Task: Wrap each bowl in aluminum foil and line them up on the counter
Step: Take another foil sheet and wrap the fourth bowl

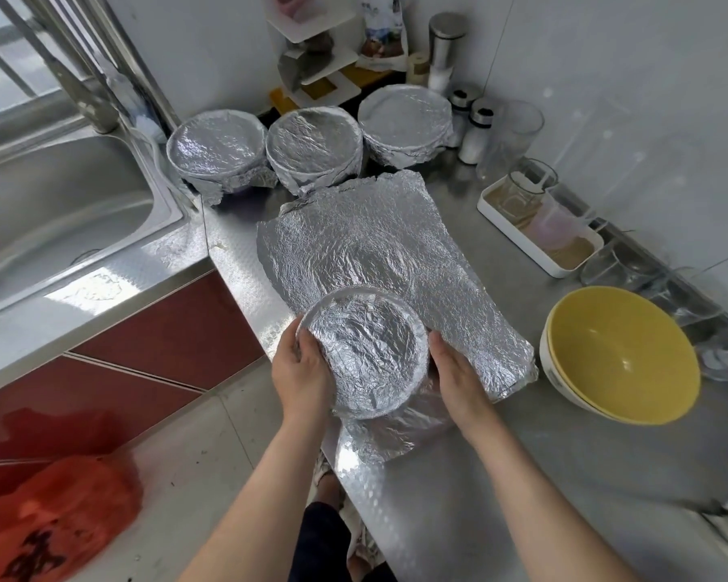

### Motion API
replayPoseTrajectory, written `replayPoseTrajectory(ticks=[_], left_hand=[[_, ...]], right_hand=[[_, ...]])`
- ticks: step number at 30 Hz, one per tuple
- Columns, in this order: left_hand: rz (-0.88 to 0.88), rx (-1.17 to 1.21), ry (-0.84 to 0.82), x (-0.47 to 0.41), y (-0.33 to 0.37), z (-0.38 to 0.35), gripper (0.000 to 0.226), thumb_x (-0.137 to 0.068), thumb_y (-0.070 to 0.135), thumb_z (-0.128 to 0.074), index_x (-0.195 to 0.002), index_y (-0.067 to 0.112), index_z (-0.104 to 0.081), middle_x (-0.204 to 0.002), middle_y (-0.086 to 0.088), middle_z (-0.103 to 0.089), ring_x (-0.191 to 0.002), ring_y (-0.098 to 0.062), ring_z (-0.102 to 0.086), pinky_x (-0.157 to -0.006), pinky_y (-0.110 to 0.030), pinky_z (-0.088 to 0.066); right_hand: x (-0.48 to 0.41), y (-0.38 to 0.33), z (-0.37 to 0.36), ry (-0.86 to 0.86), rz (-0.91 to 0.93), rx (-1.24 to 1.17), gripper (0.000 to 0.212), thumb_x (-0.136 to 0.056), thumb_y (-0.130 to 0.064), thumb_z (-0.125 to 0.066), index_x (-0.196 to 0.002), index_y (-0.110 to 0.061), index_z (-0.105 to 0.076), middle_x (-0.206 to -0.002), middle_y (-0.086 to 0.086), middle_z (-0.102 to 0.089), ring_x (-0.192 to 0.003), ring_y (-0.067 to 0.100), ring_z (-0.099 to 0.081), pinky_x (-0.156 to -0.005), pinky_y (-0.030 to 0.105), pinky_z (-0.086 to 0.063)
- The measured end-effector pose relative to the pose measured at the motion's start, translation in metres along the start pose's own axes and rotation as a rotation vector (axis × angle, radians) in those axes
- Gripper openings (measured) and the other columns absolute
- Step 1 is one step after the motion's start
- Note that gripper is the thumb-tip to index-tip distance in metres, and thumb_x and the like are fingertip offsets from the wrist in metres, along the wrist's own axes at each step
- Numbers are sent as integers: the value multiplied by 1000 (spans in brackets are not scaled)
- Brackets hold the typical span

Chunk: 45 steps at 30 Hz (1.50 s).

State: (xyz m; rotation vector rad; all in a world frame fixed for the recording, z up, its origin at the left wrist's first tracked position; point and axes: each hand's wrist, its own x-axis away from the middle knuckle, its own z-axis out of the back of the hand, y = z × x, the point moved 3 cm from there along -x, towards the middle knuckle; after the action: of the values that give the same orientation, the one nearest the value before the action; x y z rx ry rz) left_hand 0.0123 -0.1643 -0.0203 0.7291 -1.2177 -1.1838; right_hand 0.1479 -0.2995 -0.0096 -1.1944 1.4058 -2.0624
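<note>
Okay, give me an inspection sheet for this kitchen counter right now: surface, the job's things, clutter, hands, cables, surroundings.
Surface: steel counter, with a loose foil sheet spread on it.
Job's things: wrapped bowls left, middle and right in a row at the back; a foil-covered bowl held tilted near the counter's edge; stacked yellow bowls unwrapped at right.
Clutter: white tray of glasses, shakers, corner rack.
Hands: left hand grips the held bowl's left rim; right hand holds its right side, fingertips hidden.
Cables: nothing seen.
Surroundings: sink at left, red bag on the floor.
</note>
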Motion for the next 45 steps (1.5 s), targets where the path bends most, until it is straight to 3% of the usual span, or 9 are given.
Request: replayPoseTrajectory(ticks=[11, 18, 20, 24, 29, 31, 34, 39, 45], left_hand=[[36, 42, -12, 3, -2, -1, 32, -103, 25, -43, -128, 14, -59, -63, 5, -49, -52, -14, -40, -50, -33, -34], [-94, -211, -187, -19, 25, 4, 50, -96, 36, -58, -143, 19, -48, -141, 2, -53, -129, -14, -49, -107, -30, -36], [-85, -231, -249, -27, 24, -1, 44, -98, 35, -55, -138, 16, -54, -131, -2, -61, -121, -22, -56, -104, -40, -43], [-140, -226, -204, -29, 19, -3, 26, -102, 25, -49, -106, 6, -67, -62, 7, -54, -53, -10, -45, -51, -25, -35], [-119, -218, -201, -27, 15, 0, 27, -102, 24, -47, -83, 13, -62, -56, 8, -46, -52, -14, -39, -51, -27, -28], [-85, -212, -212, -25, 17, 1, 28, -102, 27, -47, -112, 10, -66, -78, 3, -64, -69, -17, -57, -63, -26, -41], [-255, -458, -208, -18, 25, 8, 43, -101, 28, -50, -142, 15, -47, -141, -5, -53, -131, -22, -47, -106, -32, -36], [-783, -921, -467, 25, 24, -7, 58, -96, 51, -45, -149, 31, -33, -160, 3, -18, -149, -19, -12, -122, -44, -6], [-877, -1078, -505, 49, 3, -23, 57, -97, 62, -24, -149, 39, -31, -160, 0, -21, -149, -19, -14, -119, -42, 0]], right_hand=[[-15, -2, 5, 63, 25, 191, 54, -102, -44, -29, -150, -20, -28, -155, -7, -28, -143, 11, -24, -116, 28, -19], [-43, -20, -5, 69, 67, 273, 44, -103, -32, -37, -142, -13, -40, -111, -5, -57, -98, 12, -55, -91, 36, -51], [-45, -16, -12, 98, 57, 297, 41, -104, -27, -35, -142, -13, -41, -101, -4, -54, -72, 1, -44, -65, 21, -43], [-45, -19, -18, 199, 63, 385, 32, -104, -22, -33, -124, -7, -54, -99, 7, -59, -74, 9, -51, -63, 24, -40], [-38, -32, -12, 25, 26, 284, 27, -104, -24, -35, -106, -9, -58, -95, 10, -61, -78, 23, -58, -69, 29, -50], [-33, -31, 1, -70, -17, 164, 39, -103, -29, -40, -137, -12, -47, -138, 5, -50, -125, 22, -49, -106, 38, -36], [-23, -14, 31, -201, -83, -66, 64, -94, -27, -58, -150, -28, -28, -155, -11, -26, -140, 6, -26, -118, 36, -16], [-4, 10, 39, -358, -27, 351, 100, -82, -15, -74, -149, -42, -5, -150, -22, -8, -141, 3, -13, -114, 27, -18], [1, 22, 5, -141, 0, 270, 73, -95, -4, -51, -151, -35, -15, -145, -19, -33, -124, -3, -37, -95, 10, -31]])
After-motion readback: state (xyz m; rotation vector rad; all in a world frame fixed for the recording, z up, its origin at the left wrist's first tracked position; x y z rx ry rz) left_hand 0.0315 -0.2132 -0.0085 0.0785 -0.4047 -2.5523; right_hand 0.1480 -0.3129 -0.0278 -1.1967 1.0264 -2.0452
